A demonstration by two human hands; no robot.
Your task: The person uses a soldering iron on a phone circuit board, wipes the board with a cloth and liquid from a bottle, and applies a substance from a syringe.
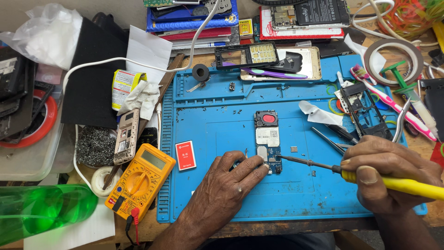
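A small phone circuit board (268, 139) lies upright in the middle of the blue work mat (217, 139). My left hand (231, 183) rests on the mat and its fingertips press the board's lower end. In my right hand (388, 173) is a yellow-handled soldering iron (402, 184). Its dark tip (283, 158) touches the board's lower right corner.
A yellow multimeter (140, 179) and a red battery (186, 155) lie left of my hand. Tweezers (330, 141), a phone frame (365, 113) and a toothbrush (393, 104) sit at right. A green bottle (41, 210), tape rolls, cables and phone parts crowd the edges.
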